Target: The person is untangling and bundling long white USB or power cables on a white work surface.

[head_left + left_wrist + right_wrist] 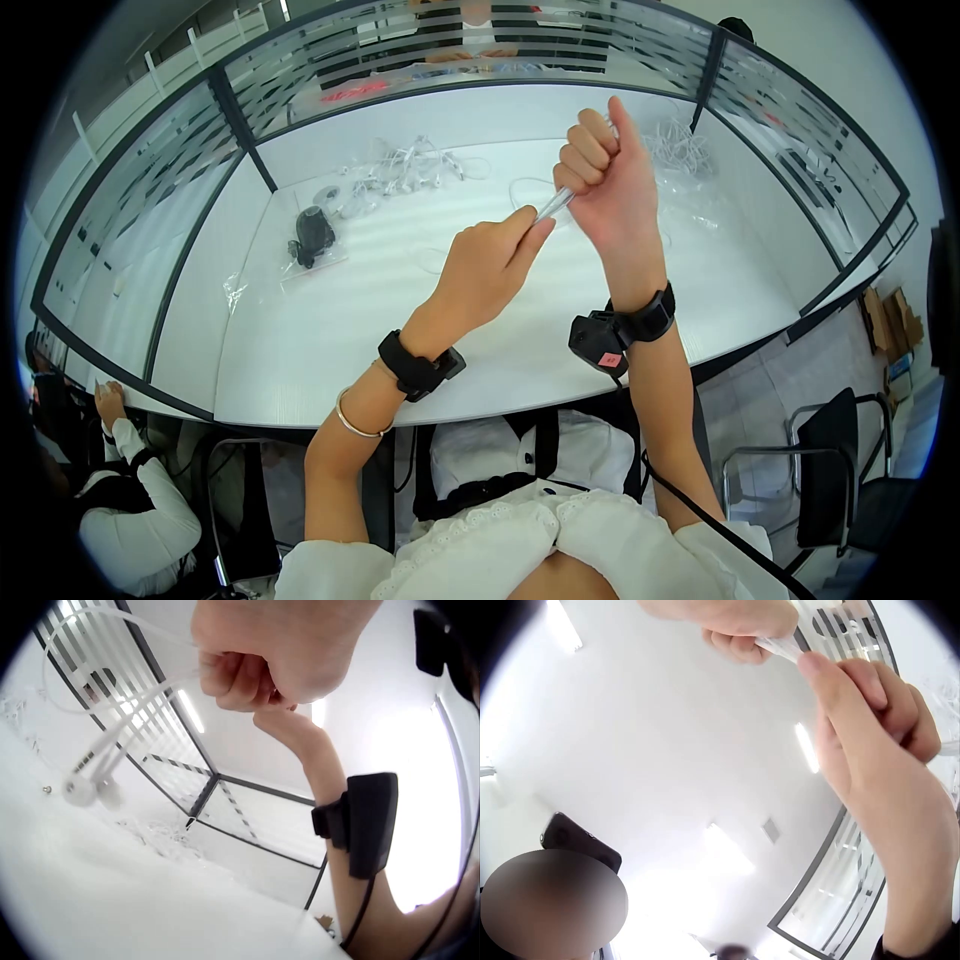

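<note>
A white earphone cable [556, 204] is stretched between both hands above the white desk. The left hand [487, 262] pinches its lower end between thumb and curled fingers. Higher and to the right, the right hand [612, 180] grips the other part in curled fingers, thumb pointing up. In the left wrist view, two white earbuds [79, 789] and a loop of thin cable hang beside the left hand [274, 649]. The right wrist view shows a short bundled stretch of cable [780, 649] between the right hand [877, 742] and the other hand.
On the desk [400, 350], a tangle of white cables [415, 165] lies at the back left and another pile [680, 146] at the back right. A black item [313, 236] in a clear bag sits at the left. Low striped-glass partitions [330, 75] surround the desk.
</note>
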Available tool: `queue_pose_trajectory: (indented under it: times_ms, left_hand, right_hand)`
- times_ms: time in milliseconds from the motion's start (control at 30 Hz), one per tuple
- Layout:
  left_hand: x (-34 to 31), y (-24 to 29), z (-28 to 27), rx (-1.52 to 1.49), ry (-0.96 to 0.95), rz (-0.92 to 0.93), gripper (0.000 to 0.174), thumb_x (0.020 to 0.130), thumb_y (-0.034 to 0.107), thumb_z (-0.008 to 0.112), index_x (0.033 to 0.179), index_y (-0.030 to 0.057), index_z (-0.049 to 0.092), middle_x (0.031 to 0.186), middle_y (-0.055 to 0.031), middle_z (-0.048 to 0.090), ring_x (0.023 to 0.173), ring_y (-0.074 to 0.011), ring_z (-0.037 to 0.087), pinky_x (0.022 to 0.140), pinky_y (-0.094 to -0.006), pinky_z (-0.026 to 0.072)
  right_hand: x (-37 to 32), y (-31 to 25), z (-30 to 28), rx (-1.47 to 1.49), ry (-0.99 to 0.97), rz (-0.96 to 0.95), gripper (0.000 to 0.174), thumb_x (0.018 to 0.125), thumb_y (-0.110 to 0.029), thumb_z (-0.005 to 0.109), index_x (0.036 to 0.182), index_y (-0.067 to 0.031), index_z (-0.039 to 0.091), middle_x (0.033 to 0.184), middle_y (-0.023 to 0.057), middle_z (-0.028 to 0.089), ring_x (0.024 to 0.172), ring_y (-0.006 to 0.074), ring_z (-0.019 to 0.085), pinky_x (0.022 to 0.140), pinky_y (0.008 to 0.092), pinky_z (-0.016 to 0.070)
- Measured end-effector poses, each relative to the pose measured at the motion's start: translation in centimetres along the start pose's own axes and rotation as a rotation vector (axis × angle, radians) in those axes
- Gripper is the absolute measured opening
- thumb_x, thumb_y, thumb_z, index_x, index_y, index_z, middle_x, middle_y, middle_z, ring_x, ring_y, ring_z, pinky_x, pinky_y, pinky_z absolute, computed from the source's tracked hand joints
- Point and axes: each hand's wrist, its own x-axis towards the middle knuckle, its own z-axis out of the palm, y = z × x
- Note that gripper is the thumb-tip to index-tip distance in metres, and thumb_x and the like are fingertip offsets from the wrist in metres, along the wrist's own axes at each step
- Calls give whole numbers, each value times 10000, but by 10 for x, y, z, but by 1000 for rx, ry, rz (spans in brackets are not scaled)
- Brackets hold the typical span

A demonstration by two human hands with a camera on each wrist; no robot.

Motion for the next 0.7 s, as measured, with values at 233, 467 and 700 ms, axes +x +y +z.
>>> queue_pose_trajectory:
  times_ms: [233,467,700]
  left_hand:
    - [-6,2,-21,-609,-192,-186,435,989,336,425,650,67,379,588,37,294,532,-61,258,484,-266,251]
    - [-11,2,-31,-833,-365,-372,448,990,376,411,631,115,351,582,63,248,521,-54,199,474,-218,222]
    - [-13,-16,-32,-1019,-424,-440,417,984,345,424,650,139,283,578,73,215,496,-41,152,436,-223,128]
  right_hand:
    - [3,-44,9,-17,-191,-114,402,1014,-257,314,635,-141,243,551,-43,151,469,94,128,455,264,146]
    - [3,-65,11,8,-226,-123,400,1010,-262,292,633,-143,231,550,-40,170,480,95,128,466,264,155]
    - [0,-62,2,-106,-242,-99,406,1018,-281,292,641,-135,254,582,-36,184,514,86,176,480,252,185]
